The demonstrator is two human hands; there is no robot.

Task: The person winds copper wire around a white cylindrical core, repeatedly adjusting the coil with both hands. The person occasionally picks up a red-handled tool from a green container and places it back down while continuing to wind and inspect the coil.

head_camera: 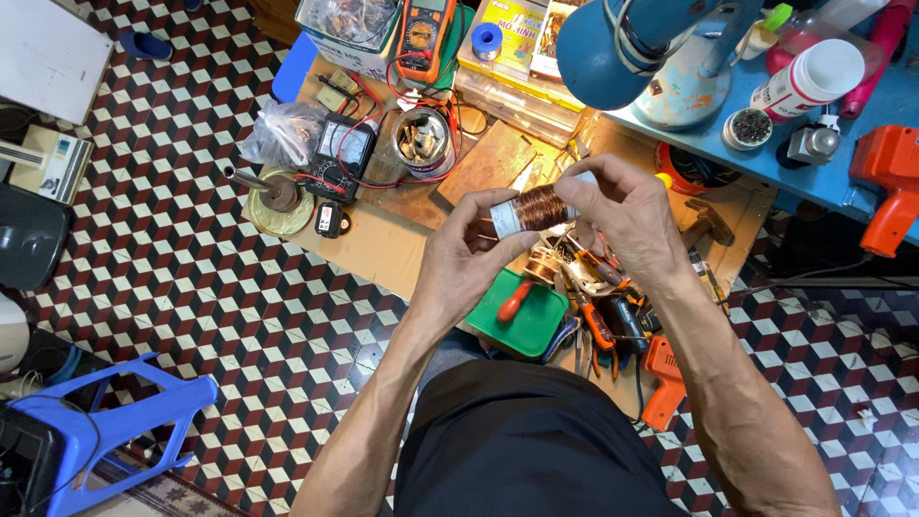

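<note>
Both hands hold a spool of copper wire above a cluttered work surface.

The left hand (pixel 466 257) grips the spool of copper wire (pixel 534 208) from below, and the right hand (pixel 627 215) pinches its far end from above. Beneath them lie a green lid (pixel 526 321) and orange-handled pliers (pixel 595 321); farther out on the surface (pixel 383 244), a tin can (pixel 422 140) and a black multimeter (pixel 345 153).

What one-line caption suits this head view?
Both hands, left hand and right hand, hold a copper wire spool above a cluttered wooden board.
</note>
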